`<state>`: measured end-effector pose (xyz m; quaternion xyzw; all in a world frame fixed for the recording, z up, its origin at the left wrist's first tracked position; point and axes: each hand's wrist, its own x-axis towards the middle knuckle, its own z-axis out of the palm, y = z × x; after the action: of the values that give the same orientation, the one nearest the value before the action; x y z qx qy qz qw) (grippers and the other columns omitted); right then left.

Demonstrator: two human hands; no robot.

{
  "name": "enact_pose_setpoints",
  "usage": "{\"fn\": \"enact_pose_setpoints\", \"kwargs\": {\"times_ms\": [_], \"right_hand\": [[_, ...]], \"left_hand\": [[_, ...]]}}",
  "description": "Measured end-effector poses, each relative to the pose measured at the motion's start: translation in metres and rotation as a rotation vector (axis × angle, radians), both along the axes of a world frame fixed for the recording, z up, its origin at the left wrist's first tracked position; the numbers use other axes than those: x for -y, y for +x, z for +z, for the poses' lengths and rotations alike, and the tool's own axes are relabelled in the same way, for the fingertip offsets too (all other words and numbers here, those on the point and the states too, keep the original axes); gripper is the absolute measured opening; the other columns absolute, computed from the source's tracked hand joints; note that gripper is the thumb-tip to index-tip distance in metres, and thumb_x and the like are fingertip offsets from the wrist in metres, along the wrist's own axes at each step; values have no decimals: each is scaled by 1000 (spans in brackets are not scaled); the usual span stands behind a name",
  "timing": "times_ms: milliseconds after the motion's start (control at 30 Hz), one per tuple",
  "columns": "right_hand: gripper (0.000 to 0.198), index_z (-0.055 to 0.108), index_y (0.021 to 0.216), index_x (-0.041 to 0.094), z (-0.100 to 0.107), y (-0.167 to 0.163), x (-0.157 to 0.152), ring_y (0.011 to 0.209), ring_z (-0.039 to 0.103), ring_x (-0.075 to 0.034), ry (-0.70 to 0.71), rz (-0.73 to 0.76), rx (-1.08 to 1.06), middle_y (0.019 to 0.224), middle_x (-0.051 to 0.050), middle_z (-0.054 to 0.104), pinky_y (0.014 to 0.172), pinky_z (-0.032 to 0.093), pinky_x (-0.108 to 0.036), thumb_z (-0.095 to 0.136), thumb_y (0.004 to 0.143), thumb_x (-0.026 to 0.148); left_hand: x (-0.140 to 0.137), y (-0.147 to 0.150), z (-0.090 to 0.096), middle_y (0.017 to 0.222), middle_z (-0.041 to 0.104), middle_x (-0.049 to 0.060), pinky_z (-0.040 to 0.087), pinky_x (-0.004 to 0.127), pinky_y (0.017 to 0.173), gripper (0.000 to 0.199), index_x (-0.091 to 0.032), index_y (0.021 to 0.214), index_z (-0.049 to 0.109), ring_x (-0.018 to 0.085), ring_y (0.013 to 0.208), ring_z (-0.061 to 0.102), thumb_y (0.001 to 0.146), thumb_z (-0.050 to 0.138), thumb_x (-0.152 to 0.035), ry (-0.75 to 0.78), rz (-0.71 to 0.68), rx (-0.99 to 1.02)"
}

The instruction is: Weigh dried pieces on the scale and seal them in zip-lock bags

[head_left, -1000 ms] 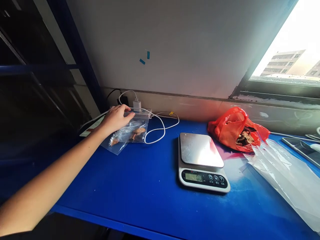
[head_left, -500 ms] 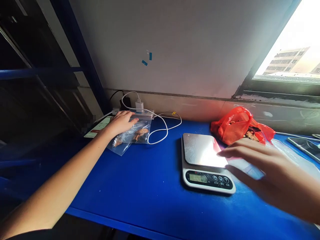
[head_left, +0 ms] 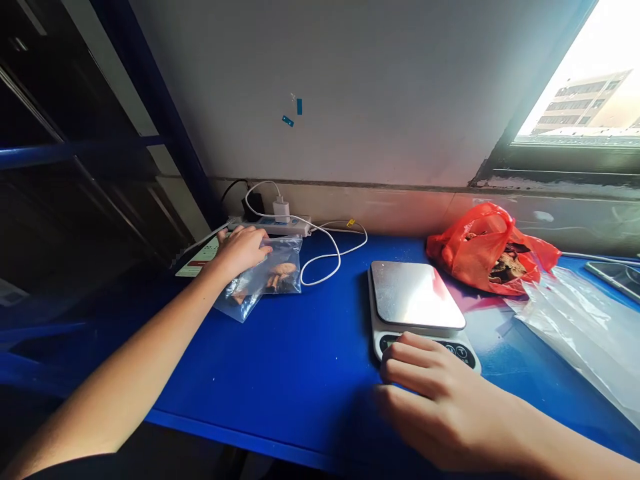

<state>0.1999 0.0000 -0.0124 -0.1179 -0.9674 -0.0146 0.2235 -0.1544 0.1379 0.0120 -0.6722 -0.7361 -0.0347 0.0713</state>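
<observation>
"What's nearest?"
"The right hand (head_left: 440, 400), back upward, low over the counter (head_left: 280, 387). Its fingers bend in a loose, half-closed curl."
"Anything in that grip?"
"I can't tell; the palm is hidden."
"And just beyond?"
"A scale (head_left: 417, 293), white-bodied with a flat metal plate. The right hand covers much of its panel in this view; I can't say whether they touch."
"The left hand?"
"Farther off: the left hand (head_left: 241, 252) lies over the clear bags (head_left: 287, 250), which overlap on the counter. Its fingers are bent, the thumb pointing right. Whether that grip pinches the plastic or only presses it, I can't tell."
"What's in the bags?"
"Brown pieces (head_left: 281, 269), showing below the hand."
"Over on the right?"
"Flat translucent plastic (head_left: 585, 327), then a red bag (head_left: 465, 250) gaping on more brown bits (head_left: 509, 263). A dark phone (head_left: 617, 275) sits near the right edge."
"Behind the left hand?"
"A lit screen (head_left: 200, 261), partly covered by that hand and wrist, and a white power strip (head_left: 296, 229) carrying a white charger (head_left: 281, 211). A white cable (head_left: 320, 280) loops between the bags and the scale."
"At the back?"
"A grey wall (head_left: 375, 100) with two blue strips (head_left: 299, 107), and a bright window (head_left: 595, 63) showing a building (head_left: 580, 103)."
</observation>
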Motion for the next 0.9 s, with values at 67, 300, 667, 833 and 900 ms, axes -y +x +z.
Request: {"fn": "enact_pose_setpoints", "kwargs": {"times_ms": [67,300,667,833,900], "right_hand": [[16,51,76,18,8,3,2,61,37,-15,16,-21,-21,67,0,48,62,27,-31,43,89,11],[16,55,104,18,18,19,0,62,46,-14,-152,-52,-310,68,-1,55,59,34,-29,48,91,10],[36,58,94,18,6,21,-15,63,48,-11,-1301,-349,-593,73,0,53,54,40,-22,52,90,53],[35,60,88,17,7,22,-18,64,44,-10,-1364,-297,-524,74,1,53,56,35,-21,59,87,52],[33,60,87,17,6,22,-18,67,45,-10,-1373,-294,-510,75,1,54,58,35,-21,64,85,49]], "left_hand": [[9,2,13,112,68,12,43,44,90,28,-21,106,64,34,110,59,87,47,-33,11,-66,21],[78,60,61,106,69,0,50,27,83,26,-24,108,64,19,96,64,87,48,-20,-77,-549,292],[94,153,17,126,59,6,52,25,86,26,-22,120,57,16,107,62,97,46,-16,91,-1147,301],[92,151,8,138,54,10,55,23,69,23,-22,119,52,13,90,69,97,45,-19,159,-1128,217],[94,149,2,141,50,12,55,23,68,23,-21,120,48,14,89,69,97,45,-18,159,-1137,227]]}}
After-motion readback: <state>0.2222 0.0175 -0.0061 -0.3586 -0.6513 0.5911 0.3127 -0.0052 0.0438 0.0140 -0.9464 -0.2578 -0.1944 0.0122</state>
